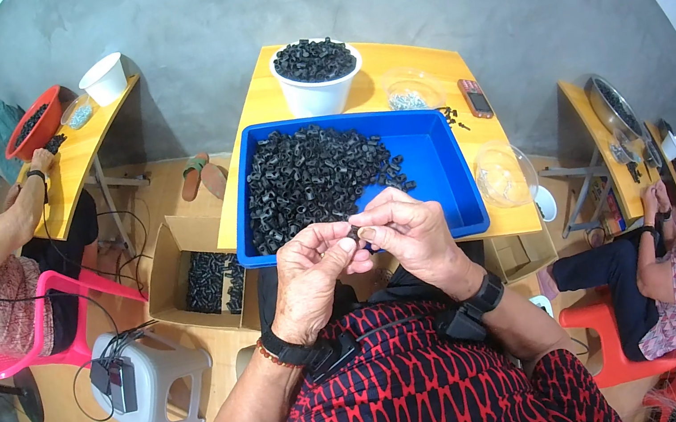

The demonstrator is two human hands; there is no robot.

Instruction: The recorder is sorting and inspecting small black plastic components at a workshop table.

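My left hand (315, 274) and my right hand (416, 242) meet just over the near edge of a blue plastic tub (466, 175). Thumbs and fingertips of both are pinched together around a small black plastic part (353, 233), mostly covered by the fingers. Whether a second, smaller piece is held with it I cannot tell. Beyond my hands, a heap of short black tubular plastic parts (309, 175) fills the left and middle of the tub, while its blue bottom shows at the right.
A white bucket (320, 92) of black parts stands behind the tub on the yellow table (258, 89). Clear dishes, one with metal screws (407, 101), and a phone (477, 101) lie rightward. A cardboard box (178, 302) sits on the floor. People work at tables on both sides.
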